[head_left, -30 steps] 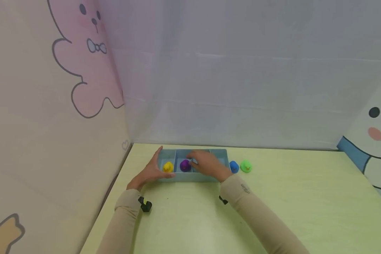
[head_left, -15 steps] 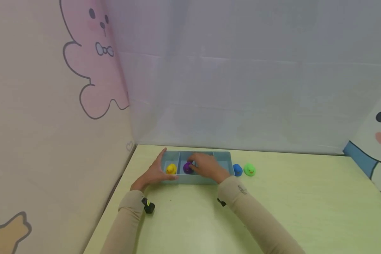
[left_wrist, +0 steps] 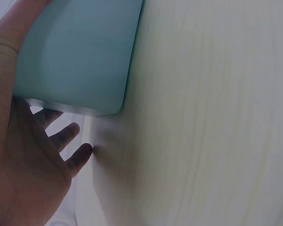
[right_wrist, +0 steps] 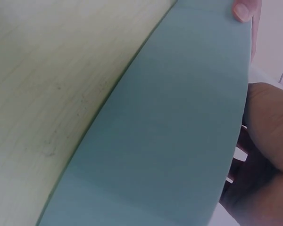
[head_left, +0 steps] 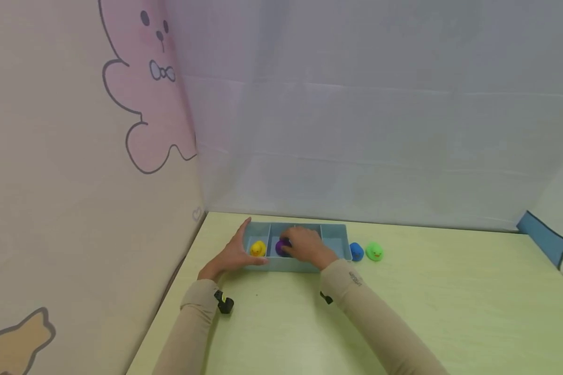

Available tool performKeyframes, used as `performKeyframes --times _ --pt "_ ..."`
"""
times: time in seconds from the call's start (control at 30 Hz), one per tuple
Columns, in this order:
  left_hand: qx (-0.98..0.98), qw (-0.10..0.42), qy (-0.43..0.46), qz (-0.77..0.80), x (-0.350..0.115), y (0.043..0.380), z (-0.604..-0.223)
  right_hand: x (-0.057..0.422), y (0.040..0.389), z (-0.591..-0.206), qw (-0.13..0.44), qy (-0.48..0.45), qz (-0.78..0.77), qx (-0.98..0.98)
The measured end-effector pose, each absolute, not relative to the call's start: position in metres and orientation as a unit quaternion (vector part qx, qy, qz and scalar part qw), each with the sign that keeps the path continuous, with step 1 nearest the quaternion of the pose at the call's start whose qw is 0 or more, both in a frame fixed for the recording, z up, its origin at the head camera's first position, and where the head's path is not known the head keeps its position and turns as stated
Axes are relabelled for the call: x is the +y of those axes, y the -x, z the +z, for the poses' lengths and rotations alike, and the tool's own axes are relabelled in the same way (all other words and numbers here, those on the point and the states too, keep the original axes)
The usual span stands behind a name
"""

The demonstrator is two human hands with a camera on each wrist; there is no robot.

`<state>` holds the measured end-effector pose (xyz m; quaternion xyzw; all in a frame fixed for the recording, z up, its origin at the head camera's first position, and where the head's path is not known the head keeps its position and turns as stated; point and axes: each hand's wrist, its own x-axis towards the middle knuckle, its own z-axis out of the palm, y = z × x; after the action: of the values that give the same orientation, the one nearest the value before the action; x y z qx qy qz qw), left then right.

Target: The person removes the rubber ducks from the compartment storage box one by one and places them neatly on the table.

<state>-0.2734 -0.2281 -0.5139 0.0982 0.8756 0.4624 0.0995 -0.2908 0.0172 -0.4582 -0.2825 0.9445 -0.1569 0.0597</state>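
A grey-blue divided box [head_left: 281, 265] stands near the table's back left. My left hand [head_left: 234, 254] straddles its left end, the thumb laid along the front rim and the fingers straight along the side. In the left wrist view, several fingertips of the left hand [left_wrist: 28, 165] stand apart from the box wall. A yellow toy duck [head_left: 258, 249] sits in the leftmost compartment. In the compartment to its right is a purple toy duck [head_left: 280, 248], pinched by my right hand [head_left: 306, 245], which partly covers it. In the right wrist view, the box's front wall [right_wrist: 165, 117] hides the fingertips.
Just right of the box, a blue toy duck [head_left: 356, 252] and a green toy duck [head_left: 375, 252] stand on the pale wooden table [head_left: 450, 302]. A white curtain [head_left: 356, 130] hangs behind, and a wall with cartoon animals [head_left: 98, 208] borders the left.
The right hand has moved left onto the purple duck and now covers more of it. The left hand keeps its place on the box. The whole view has shifted slightly.
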Motion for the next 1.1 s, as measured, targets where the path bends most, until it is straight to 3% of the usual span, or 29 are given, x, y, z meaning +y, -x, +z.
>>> performKeyframes --times 0.33,0.63,1.1 --pt "0.869 0.104 -0.102 0.473 -0.225 0.274 -0.516 0.02 0.289 -0.459 0.053 0.293 -0.147 0.943" --pt "0.858 0.106 -0.101 0.493 -0.227 0.275 -0.518 0.025 0.289 -0.456 0.004 0.325 -0.152 0.933" --pt "0.866 0.082 -0.073 0.487 -0.228 0.265 -0.52 0.038 0.283 -0.433 0.01 0.347 -0.188 0.919"
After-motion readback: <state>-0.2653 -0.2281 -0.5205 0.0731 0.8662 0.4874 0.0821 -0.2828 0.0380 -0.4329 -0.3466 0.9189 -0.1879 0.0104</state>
